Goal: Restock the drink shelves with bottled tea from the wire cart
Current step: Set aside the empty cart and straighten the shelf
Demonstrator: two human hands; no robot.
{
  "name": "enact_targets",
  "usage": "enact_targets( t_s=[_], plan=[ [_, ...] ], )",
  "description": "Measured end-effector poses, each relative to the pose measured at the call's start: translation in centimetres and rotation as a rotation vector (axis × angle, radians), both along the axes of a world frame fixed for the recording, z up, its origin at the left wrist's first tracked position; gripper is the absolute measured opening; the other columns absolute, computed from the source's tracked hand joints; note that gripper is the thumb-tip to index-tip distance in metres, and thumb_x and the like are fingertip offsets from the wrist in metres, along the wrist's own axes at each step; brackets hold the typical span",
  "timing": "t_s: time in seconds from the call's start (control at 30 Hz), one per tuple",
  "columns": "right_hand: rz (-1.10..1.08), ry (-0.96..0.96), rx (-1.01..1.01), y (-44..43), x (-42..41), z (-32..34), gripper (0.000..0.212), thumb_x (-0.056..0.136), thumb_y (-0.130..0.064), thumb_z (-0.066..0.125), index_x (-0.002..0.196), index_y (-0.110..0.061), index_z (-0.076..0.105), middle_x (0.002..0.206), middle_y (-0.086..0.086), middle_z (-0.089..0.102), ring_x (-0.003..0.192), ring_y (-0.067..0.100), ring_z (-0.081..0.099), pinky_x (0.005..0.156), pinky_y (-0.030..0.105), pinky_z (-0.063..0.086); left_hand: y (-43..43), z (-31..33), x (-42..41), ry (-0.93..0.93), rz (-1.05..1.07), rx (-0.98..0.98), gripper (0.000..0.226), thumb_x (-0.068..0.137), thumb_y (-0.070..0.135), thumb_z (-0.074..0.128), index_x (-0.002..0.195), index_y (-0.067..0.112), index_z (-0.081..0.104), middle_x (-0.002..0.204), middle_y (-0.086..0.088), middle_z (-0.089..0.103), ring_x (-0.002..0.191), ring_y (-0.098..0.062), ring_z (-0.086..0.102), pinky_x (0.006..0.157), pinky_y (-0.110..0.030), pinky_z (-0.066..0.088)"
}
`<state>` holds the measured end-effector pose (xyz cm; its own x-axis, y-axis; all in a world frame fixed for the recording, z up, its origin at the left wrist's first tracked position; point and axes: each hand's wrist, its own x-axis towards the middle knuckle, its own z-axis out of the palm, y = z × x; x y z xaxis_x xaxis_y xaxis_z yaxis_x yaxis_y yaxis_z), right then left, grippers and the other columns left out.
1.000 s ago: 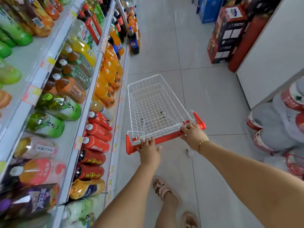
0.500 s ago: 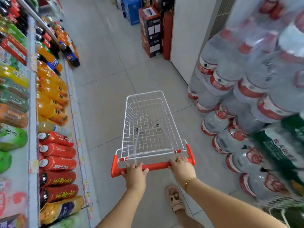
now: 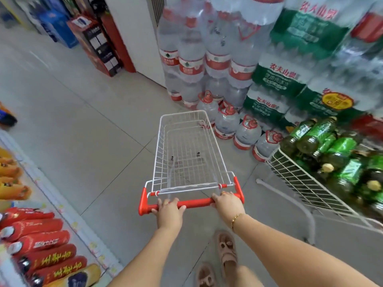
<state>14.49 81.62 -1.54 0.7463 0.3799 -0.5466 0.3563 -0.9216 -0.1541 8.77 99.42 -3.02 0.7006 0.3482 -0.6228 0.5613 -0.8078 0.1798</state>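
A small white wire cart (image 3: 163, 141) with a red handle bar (image 3: 196, 203) stands on the tiled floor in front of me, and its basket holds nothing. My left hand (image 3: 169, 210) grips the left part of the bar. My right hand (image 3: 228, 201) grips the right part, near the red end cap. At the right a second white wire cart (image 3: 298, 179) is piled with green bottled tea (image 3: 323, 139). The drink shelves (image 3: 68, 226) run along the left edge, holding red-labelled bottles (image 3: 37, 243) and orange ones (image 3: 12, 189) lying on their sides.
Stacks of shrink-wrapped water bottles (image 3: 199, 59) and large water jugs (image 3: 246, 131) crowd the floor just beyond the cart on the right. Green-labelled water cases (image 3: 279, 79) sit behind them. Red and blue cartons (image 3: 93, 42) stand at the back left beside a white pillar (image 3: 132, 32).
The view and the empty cart have swung to the right, away from the drink shelves. The water stacks and the tea-filled wire cart have come into view. Both hands keep hold of the handle.
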Motion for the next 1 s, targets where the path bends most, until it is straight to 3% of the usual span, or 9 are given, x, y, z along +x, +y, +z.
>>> enact_targets(
  t_s=[0.23,0.47,0.63,0.7,0.8,1.0],
  plan=[
    [-0.065,0.095,-0.034,-6.9,-7.4,0.5,0.029,0.099,-0.031,0.038,0.117,-0.013,0.052,0.113,0.011,0.062,0.105,0.030,0.060,0.077,0.034,0.045,-5.8,0.7,-5.3,0.029,-0.133,-0.042,0.046,0.097,0.038,0.045,0.140,0.021,0.043,0.144,-0.008,0.039,0.146,-0.030,0.009,0.113,-0.057,0.011],
    [-0.091,0.246,-0.104,-14.7,-13.0,0.3,0.038,0.096,-0.039,0.043,0.115,-0.012,0.061,0.113,0.010,0.064,0.104,0.029,0.061,0.081,0.033,0.048,-13.5,1.3,-11.3,0.087,-0.160,-0.067,0.046,0.095,0.039,0.049,0.138,0.024,0.045,0.143,-0.006,0.042,0.146,-0.028,0.011,0.114,-0.056,0.011],
    [-0.016,0.213,-0.079,-20.9,-16.4,-0.2,0.040,0.096,-0.040,0.041,0.116,-0.010,0.060,0.112,0.011,0.063,0.105,0.030,0.060,0.080,0.033,0.046,-19.1,0.5,-14.6,0.044,-0.041,-0.090,0.031,0.089,0.034,0.062,0.117,0.022,0.064,0.126,-0.008,0.058,0.143,-0.031,0.019,0.113,-0.055,0.015],
    [0.006,0.196,-0.060,-23.0,-17.4,-0.4,0.040,0.097,-0.039,0.041,0.115,-0.010,0.060,0.112,0.012,0.063,0.106,0.030,0.060,0.078,0.032,0.045,-20.9,0.1,-15.6,0.025,0.054,-0.116,0.028,0.083,0.033,0.069,0.110,0.024,0.068,0.120,-0.007,0.064,0.138,-0.031,0.033,0.112,-0.052,0.023],
    [0.003,0.170,-0.046,-26.2,-19.3,-0.8,0.037,0.096,-0.038,0.043,0.111,-0.010,0.062,0.109,0.011,0.064,0.102,0.031,0.061,0.076,0.033,0.047,-24.2,-0.2,-17.4,-0.003,0.170,-0.131,0.036,0.078,0.033,0.075,0.112,0.025,0.069,0.117,-0.005,0.067,0.123,-0.027,0.050,0.108,-0.046,0.032],
    [0.040,0.136,-0.054,-33.8,-24.3,-0.9,0.034,0.096,-0.034,0.044,0.111,-0.009,0.062,0.108,0.013,0.064,0.101,0.032,0.062,0.075,0.034,0.047,-31.7,-1.9,-24.4,-0.016,0.235,-0.167,0.038,0.078,0.033,0.075,0.113,0.022,0.069,0.115,-0.008,0.068,0.128,-0.030,0.048,0.106,-0.050,0.034]
  ],
)
